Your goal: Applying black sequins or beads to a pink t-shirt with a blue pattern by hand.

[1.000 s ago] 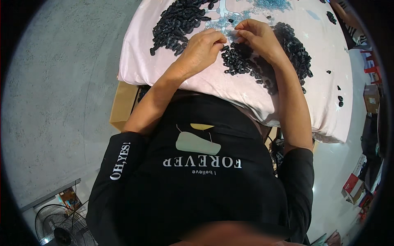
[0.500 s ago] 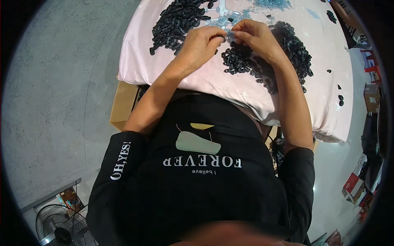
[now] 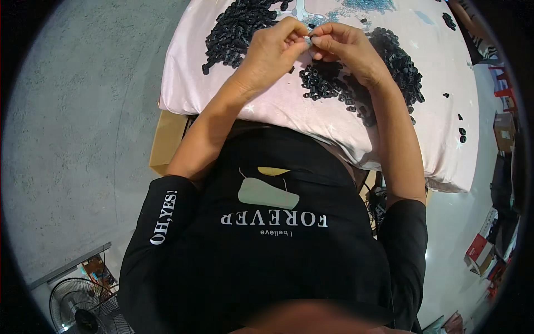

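Note:
My left hand and my right hand meet over the far part of the cloth-covered table, fingertips pinched together. Between them is a small clear, bluish piece, with a small black part against it, mostly covered by my fingers. Left of my left hand lies a large heap of small black plastic parts. Below and beside my right hand spreads a second heap of black parts, some with visible holes. Beyond my hands lie scattered small clear bluish pieces.
A pale pink cloth covers the table. A few loose black parts lie near its right side. Under the table edge stands a cardboard box. Another person's arm shows at the far right. A fan stands at lower left.
My hands have come together. The black part in my left fingers now meets the clear piece at my right fingertips. My left hand has shifted slightly away and to the right.

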A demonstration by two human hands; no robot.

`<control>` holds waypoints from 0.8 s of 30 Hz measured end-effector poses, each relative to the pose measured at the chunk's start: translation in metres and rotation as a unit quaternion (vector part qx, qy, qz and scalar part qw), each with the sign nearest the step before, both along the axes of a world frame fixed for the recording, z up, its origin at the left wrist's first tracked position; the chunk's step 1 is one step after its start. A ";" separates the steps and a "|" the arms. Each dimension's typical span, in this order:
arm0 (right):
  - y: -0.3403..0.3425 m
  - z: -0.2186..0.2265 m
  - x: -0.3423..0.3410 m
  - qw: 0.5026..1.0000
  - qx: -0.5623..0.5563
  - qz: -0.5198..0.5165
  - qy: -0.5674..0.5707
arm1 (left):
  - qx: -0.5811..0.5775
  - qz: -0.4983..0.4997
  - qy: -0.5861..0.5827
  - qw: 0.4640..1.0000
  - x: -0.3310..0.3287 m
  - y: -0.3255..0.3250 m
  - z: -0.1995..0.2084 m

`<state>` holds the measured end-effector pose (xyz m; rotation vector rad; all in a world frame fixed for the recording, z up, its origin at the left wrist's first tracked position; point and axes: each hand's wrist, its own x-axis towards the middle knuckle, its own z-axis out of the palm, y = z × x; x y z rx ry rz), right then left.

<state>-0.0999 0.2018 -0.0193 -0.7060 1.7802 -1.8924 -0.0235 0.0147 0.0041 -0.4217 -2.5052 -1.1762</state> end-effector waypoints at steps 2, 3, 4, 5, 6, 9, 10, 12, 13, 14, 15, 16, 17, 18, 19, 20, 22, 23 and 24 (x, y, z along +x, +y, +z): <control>0.001 -0.001 -0.001 1.000 -0.004 -0.010 0.004 | -0.001 0.006 -0.008 1.000 -0.004 -0.012 -0.006; 0.002 -0.001 -0.002 1.000 -0.009 -0.019 0.008 | -0.047 0.013 0.008 0.999 -0.004 -0.017 -0.007; 0.003 -0.002 -0.003 1.000 -0.008 -0.021 0.008 | -0.092 0.019 0.024 0.995 -0.004 -0.021 -0.009; 0.003 -0.003 -0.004 1.000 -0.015 -0.012 0.000 | -0.093 0.020 0.025 0.995 -0.002 -0.024 -0.011; 0.003 -0.004 -0.005 1.000 -0.021 -0.004 -0.007 | -0.124 0.027 0.015 0.992 0.000 -0.027 -0.012; 0.005 0.000 -0.004 1.000 0.000 0.012 -0.006 | -0.162 0.038 0.004 0.986 0.003 -0.030 -0.018; 0.005 -0.001 -0.004 1.000 0.001 0.014 -0.006 | -0.169 0.040 0.002 0.985 0.004 -0.031 -0.019; 0.006 -0.002 -0.004 1.000 0.007 -0.002 -0.007 | -0.178 0.042 -0.001 0.983 0.002 -0.031 -0.022; 0.006 -0.002 -0.004 1.000 0.008 -0.002 -0.007 | -0.188 0.045 -0.004 0.981 0.001 -0.031 -0.022; 0.006 0.000 -0.003 0.999 0.025 -0.026 -0.005 | -0.188 0.045 -0.004 0.981 0.002 -0.031 -0.021; 0.006 0.000 -0.003 0.998 0.041 -0.050 -0.004 | -0.195 0.043 -0.011 0.980 0.004 -0.032 -0.019; 0.005 0.000 -0.003 0.998 0.041 -0.050 -0.004 | -0.202 0.042 -0.017 0.978 0.005 -0.032 -0.017; 0.005 0.000 -0.004 0.997 0.040 -0.058 0.002 | -0.203 0.042 -0.017 0.978 0.007 -0.034 -0.016; 0.005 0.000 -0.004 0.997 0.040 -0.066 0.009 | -0.200 0.039 -0.024 0.979 0.010 -0.035 -0.016; 0.005 0.001 -0.003 0.997 0.040 -0.067 0.008 | -0.197 0.037 -0.031 0.979 0.012 -0.035 -0.016; 0.004 0.004 -0.002 0.997 0.037 -0.069 -0.002 | -0.198 0.037 -0.031 0.979 0.014 -0.035 -0.016; 0.004 0.005 -0.002 0.997 0.034 -0.071 -0.011 | -0.222 0.055 -0.056 0.972 0.018 -0.032 -0.017; 0.004 0.003 -0.002 0.997 0.024 -0.066 -0.011 | -0.216 0.056 -0.061 0.973 0.020 -0.029 -0.016; 0.004 0.001 -0.002 0.998 0.014 -0.060 -0.011 | -0.216 0.056 -0.060 0.973 0.020 -0.030 -0.016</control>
